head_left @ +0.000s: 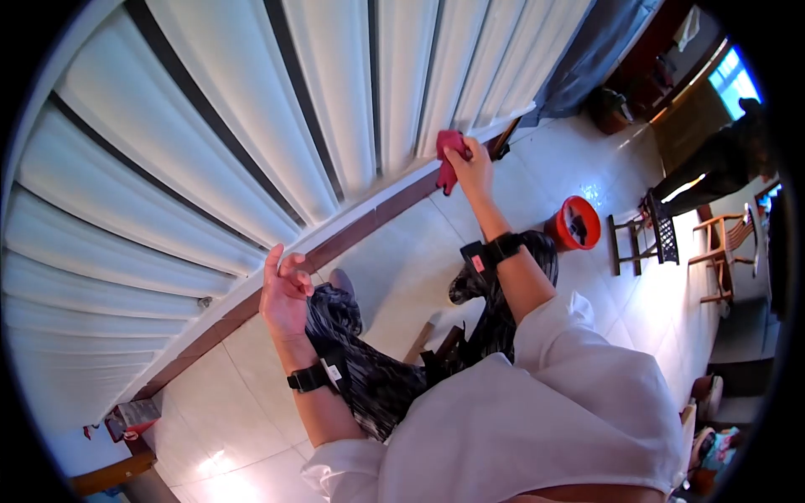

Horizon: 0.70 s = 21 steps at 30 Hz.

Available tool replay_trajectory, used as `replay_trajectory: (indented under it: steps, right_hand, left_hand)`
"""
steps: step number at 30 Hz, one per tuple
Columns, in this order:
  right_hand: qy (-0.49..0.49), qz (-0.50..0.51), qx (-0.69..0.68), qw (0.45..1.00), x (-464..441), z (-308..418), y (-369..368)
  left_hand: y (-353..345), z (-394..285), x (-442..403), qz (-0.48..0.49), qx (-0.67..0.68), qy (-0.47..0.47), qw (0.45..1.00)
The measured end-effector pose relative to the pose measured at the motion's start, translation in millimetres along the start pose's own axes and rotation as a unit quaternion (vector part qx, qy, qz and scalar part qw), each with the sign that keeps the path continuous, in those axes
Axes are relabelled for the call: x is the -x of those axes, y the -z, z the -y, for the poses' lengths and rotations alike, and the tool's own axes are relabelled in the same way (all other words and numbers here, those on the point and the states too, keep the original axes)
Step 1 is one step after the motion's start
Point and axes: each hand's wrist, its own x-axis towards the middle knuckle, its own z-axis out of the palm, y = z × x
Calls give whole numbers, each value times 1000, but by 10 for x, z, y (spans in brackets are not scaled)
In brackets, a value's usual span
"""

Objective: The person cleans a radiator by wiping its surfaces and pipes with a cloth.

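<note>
I saw one red cloth (449,142), bunched in the right hand (470,170), whose fingers gripped it beside the lower edge of one white ribbed panel (243,109). The left hand (287,298) was raised near that same edge, its fingers parted and partly curled. Two black straps (309,379) showed, one on each forearm. One red bucket (560,230) stood on the tiled floor (394,243) beyond the right arm, with one wooden chair (740,232) farther off

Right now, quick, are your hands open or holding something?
Left hand: open, holding nothing.
Right hand: closed on a red cloth.
</note>
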Motion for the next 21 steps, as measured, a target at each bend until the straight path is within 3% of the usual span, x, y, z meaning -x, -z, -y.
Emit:
replay_trajectory:
  steps: [2,7,11,13,17,20,21]
  right_hand:
    - [-34,-22,-4,999,15,205,-89]
    - [-9,-74,-3,997,155,130,-530]
    - [-17,-37,8,999,210,-1,-492]
    - [27,37,24,999,173,-97,-386]
    - [70,-38,5,997,111,298,-99]
    - [92,-20,47,994,116,315,-185]
    - [92,26,98,991,164,252,-229]
  left_hand:
    - [-23,-1,-29,-8,-5,2,1000]
    - [36,-4,-49,-23,-34,12,999]
    - [-6,-15,-54,-15,-43,8,999]
    - [8,-8,-58,-5,-21,6,1000]
    - [66,16,-49,-6,-42,11,999]
    - [48,13,-54,2,-40,7,999]
    - [37,10,-56,3,-40,7,999]
